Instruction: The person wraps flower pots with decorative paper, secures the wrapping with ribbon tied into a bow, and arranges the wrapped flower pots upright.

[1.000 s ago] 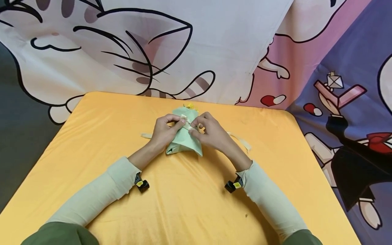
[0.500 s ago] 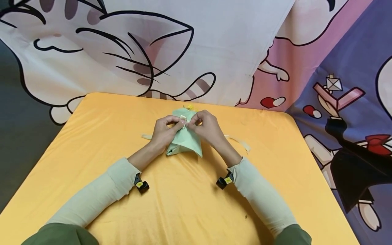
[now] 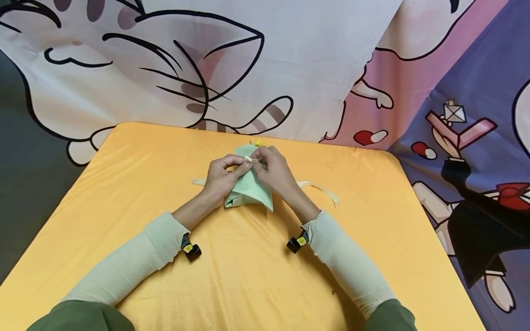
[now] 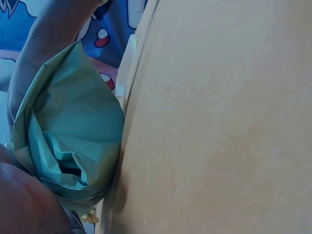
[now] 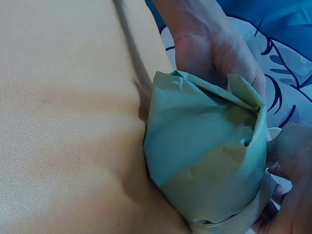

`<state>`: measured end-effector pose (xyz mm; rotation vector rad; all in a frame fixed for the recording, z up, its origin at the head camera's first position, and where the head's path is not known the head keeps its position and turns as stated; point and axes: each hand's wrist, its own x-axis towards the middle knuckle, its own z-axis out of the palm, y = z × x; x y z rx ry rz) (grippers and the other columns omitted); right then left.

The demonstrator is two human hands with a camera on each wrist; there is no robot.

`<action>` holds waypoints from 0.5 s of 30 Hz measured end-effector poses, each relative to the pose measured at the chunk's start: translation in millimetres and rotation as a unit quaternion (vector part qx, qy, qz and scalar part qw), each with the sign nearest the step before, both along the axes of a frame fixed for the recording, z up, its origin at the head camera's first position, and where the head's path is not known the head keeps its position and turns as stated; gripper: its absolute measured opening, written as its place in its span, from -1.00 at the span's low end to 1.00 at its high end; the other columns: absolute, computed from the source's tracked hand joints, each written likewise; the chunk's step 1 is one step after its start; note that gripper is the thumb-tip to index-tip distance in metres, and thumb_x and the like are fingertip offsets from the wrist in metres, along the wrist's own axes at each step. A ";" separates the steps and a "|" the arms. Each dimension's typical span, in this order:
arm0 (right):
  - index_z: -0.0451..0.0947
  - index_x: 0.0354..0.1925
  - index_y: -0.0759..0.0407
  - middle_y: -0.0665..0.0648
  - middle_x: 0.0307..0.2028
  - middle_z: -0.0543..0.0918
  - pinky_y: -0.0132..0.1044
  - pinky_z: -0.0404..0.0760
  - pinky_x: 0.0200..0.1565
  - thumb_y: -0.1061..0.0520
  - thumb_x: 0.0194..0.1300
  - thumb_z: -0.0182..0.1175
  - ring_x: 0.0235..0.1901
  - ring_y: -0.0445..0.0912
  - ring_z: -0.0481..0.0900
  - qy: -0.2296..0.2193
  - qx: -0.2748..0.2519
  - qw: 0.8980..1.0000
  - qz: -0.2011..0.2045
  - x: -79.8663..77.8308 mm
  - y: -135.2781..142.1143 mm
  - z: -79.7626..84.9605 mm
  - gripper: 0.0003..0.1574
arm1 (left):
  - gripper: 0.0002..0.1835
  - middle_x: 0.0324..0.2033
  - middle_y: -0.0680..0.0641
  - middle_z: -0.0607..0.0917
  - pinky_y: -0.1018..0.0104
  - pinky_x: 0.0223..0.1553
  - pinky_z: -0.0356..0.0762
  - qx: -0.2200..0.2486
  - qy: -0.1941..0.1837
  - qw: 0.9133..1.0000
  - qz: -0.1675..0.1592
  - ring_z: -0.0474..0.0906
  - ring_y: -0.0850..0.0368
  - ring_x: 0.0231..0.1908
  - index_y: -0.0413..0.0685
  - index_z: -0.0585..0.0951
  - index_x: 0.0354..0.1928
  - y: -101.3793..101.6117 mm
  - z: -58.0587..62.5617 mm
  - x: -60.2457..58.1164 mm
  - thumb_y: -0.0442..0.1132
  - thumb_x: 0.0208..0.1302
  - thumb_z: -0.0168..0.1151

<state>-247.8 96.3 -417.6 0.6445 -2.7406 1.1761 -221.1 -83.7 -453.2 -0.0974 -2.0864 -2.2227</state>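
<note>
A small bouquet wrapped in mint-green paper [image 3: 250,187] lies at mid-table, its yellow flowers [image 3: 258,143] at the far end. Around the wrap runs a cream ribbon [image 3: 247,159], bunched at the front. My left hand [image 3: 219,178] pinches the ribbon between thumb and index finger. My right hand [image 3: 276,174] pinches at the same ribbon just beside it, fingertips nearly meeting the left thumb. In the left wrist view the folded paper [image 4: 78,112] shows its open, creased end. The right wrist view shows the wrap [image 5: 204,141] from the other side; the fingers there are partly hidden.
Ribbon tails spread on the table, one at left [image 3: 198,182] and one at right [image 3: 329,193]. A yellow cloth [image 3: 232,266] covers the tabletop. Cartoon-printed curtains [image 3: 314,69] hang behind and to the right.
My right hand has moved left and slightly away from me, closing in on the left fingertips. The ribbon at the knot has turned between the fingers. My left hand stays nearly still.
</note>
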 end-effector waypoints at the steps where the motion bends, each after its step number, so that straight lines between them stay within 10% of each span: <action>1: 0.72 0.02 0.20 0.18 -0.13 0.66 -0.20 0.49 -0.06 0.17 0.58 0.28 -0.15 -0.01 0.51 -0.001 -0.009 1.000 -0.001 -0.1 0.3 -0.4 -0.83 | -0.75 -0.16 0.27 0.79 0.53 -0.15 0.70 0.003 0.004 1.000 -0.002 0.67 0.23 0.04 -0.39 0.82 0.08 -0.1 -0.3 0.0 -0.32 0.53 0.50; 7: 0.60 -0.04 0.19 0.15 -0.15 0.62 -0.19 0.49 -0.08 0.24 0.56 0.24 -0.19 -0.02 0.49 0.002 -0.040 0.999 0.014 -0.5 1.7 -4.1 -0.94 | -0.75 -0.14 0.27 0.80 0.53 -0.12 0.73 0.008 0.010 1.000 -0.012 0.69 0.26 0.05 -0.40 0.81 0.09 0.4 0.2 1.1 -0.35 0.52 0.50; 15: 0.59 0.11 0.17 0.25 -0.03 0.69 0.08 0.54 0.18 0.26 0.72 0.05 -0.04 0.14 0.58 0.061 0.070 0.995 0.038 -1.3 -3.5 -5.6 -0.81 | -0.74 -0.10 0.26 0.80 0.52 -0.20 0.73 0.000 -0.009 1.000 -0.017 0.67 0.20 0.10 -0.34 0.83 0.10 0.0 -1.4 1.9 -0.28 0.55 0.49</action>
